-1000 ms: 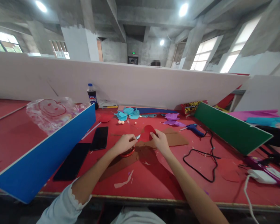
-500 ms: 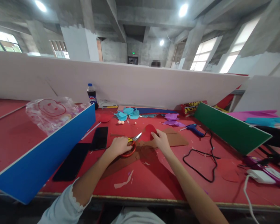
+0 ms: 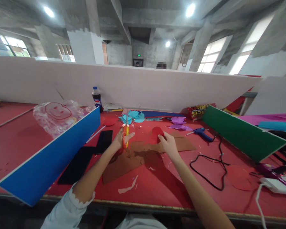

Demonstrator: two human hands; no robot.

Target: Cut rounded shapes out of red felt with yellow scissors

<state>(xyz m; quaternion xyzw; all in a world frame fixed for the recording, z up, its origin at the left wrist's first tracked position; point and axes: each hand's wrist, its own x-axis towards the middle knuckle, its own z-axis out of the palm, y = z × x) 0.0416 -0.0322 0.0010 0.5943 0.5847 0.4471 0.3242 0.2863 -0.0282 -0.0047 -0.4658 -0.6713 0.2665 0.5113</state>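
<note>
My left hand (image 3: pixel 120 139) holds a pair of scissors (image 3: pixel 125 135) with red and yellow handles, its blades pointing up and away from me. The thumb stretches out to the right while the other fingers are around the handles. In my right hand (image 3: pixel 168 144) a red rounded paper piece (image 3: pixel 158 135) is pinched between thumb and fingers. Below both hands lies brown paper (image 3: pixel 124 167), wrinkled and cut unevenly. Blue paper petals (image 3: pixel 133 116) rest just beyond the scissors.
A blue board (image 3: pixel 54 152) stands left and a green board (image 3: pixel 240 135) right. Two dark phones (image 3: pixel 104 141) lie beside the blue one. A blue glue gun (image 3: pixel 203 134) with black cord, purple petals (image 3: pixel 178 121), a cola bottle (image 3: pixel 97 98) and a white charger (image 3: pixel 274 185) are also around.
The scissors have turned from pointing right toward the red paper to pointing up and away. My left hand has shifted up slightly, its thumb now stretched out. My right hand keeps the red paper.
</note>
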